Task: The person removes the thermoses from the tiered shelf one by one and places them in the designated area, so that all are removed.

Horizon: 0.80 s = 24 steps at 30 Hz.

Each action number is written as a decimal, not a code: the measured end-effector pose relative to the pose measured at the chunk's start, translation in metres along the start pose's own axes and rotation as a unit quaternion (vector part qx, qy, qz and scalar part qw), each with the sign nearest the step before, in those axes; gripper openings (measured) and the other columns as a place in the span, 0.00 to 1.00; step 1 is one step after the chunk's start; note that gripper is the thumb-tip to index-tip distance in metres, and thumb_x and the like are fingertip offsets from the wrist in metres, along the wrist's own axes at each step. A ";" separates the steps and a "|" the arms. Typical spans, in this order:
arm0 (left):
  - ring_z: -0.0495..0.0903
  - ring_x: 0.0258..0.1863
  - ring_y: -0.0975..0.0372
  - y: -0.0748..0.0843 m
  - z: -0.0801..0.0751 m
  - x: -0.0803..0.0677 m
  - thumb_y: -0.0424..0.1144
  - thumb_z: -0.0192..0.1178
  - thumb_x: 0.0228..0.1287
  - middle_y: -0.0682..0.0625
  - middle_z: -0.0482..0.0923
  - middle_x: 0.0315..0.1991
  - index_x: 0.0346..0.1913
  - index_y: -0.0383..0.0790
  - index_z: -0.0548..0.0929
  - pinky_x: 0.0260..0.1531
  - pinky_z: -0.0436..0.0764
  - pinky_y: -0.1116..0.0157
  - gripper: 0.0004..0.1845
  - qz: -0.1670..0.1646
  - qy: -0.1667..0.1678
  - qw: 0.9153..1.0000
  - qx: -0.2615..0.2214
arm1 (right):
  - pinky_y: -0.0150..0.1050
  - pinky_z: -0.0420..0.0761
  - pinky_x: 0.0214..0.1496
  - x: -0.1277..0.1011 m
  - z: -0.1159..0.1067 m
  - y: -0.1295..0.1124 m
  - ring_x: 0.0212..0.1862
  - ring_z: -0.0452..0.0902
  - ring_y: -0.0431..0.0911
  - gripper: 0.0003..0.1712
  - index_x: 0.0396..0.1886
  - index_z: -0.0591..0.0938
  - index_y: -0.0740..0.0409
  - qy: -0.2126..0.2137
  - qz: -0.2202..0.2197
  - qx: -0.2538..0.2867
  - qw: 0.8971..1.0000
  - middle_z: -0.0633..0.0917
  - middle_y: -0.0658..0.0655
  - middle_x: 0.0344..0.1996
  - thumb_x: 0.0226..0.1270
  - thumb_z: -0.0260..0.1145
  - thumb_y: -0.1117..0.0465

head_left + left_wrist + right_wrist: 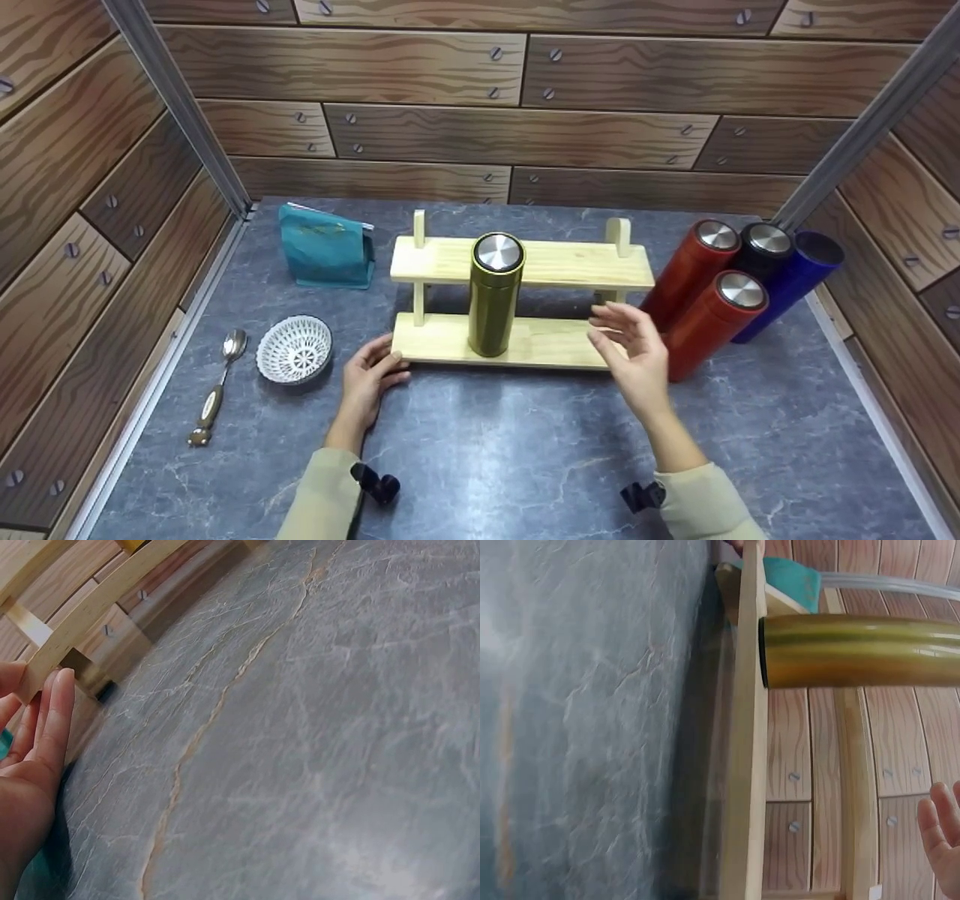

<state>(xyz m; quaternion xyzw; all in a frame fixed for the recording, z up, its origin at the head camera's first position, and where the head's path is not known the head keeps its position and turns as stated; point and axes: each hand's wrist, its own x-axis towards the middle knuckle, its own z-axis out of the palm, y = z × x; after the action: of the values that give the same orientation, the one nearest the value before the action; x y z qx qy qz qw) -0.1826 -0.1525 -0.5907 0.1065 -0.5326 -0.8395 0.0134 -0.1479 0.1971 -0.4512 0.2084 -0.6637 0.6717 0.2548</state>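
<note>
A two-tier wooden shelf point(577, 262) stands on the table. Its lower board bears an upright olive-gold thermos point(491, 315) with a steel-topped lid. My left hand point(367, 379) pinches the lower board's left end, thumb above and fingers beneath; in the left wrist view that hand point(34, 765) is partly cut off by the frame. My right hand point(634, 356) is raised by the lower board's right end, holding nothing, fingers loosely bent. The right wrist view shows the gold thermos point(855, 652) on the board and, at the edge, fingers point(937, 825) apart from it.
To the right stand two red thermoses point(690, 262) point(712, 330), a black one point(761, 247) and a blue cylinder point(787, 285). On the left are a teal pouch point(326, 251), a white-patterned bowl point(295, 349) and a spoon point(214, 397). Wood-patterned panels point(420, 67) surround the table.
</note>
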 end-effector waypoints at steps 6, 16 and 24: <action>0.81 0.30 0.54 -0.001 0.001 0.000 0.24 0.61 0.56 0.39 0.76 0.45 0.58 0.28 0.71 0.29 0.85 0.60 0.25 0.002 -0.003 1.000 -0.004 | 0.38 0.81 0.43 0.008 0.014 -0.003 0.42 0.76 0.64 0.24 0.49 0.69 0.82 -0.041 -0.006 -0.022 0.999 0.75 0.80 0.42 0.49 0.61 0.87; 0.81 0.30 0.54 0.000 -0.001 0.000 0.24 0.61 0.57 0.39 0.75 0.45 0.59 0.27 0.71 0.30 0.85 0.59 0.25 0.003 -0.007 1.000 -0.004 | 0.47 0.81 0.44 0.023 0.039 -0.008 0.42 0.74 0.67 0.23 0.48 0.68 0.81 -0.064 0.002 -0.020 0.998 0.76 0.79 0.42 0.50 0.61 0.86; 0.80 0.31 0.54 -0.001 -0.001 0.000 0.26 0.62 0.56 0.38 0.75 0.46 0.59 0.29 0.71 0.32 0.85 0.58 0.25 -0.001 -0.004 1.000 0.005 | 0.46 0.78 0.52 0.034 0.061 -0.012 0.50 0.70 0.70 0.26 0.52 0.68 0.80 -0.074 0.011 -0.017 0.997 0.74 0.76 0.49 0.51 0.64 0.83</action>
<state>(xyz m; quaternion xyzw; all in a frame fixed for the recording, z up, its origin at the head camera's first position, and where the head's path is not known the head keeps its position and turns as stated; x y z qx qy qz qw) -0.1826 -0.1536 -0.5918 0.1035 -0.5364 -0.8375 0.0100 -0.1707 0.1387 -0.4189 0.2457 -0.6946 0.6456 0.2009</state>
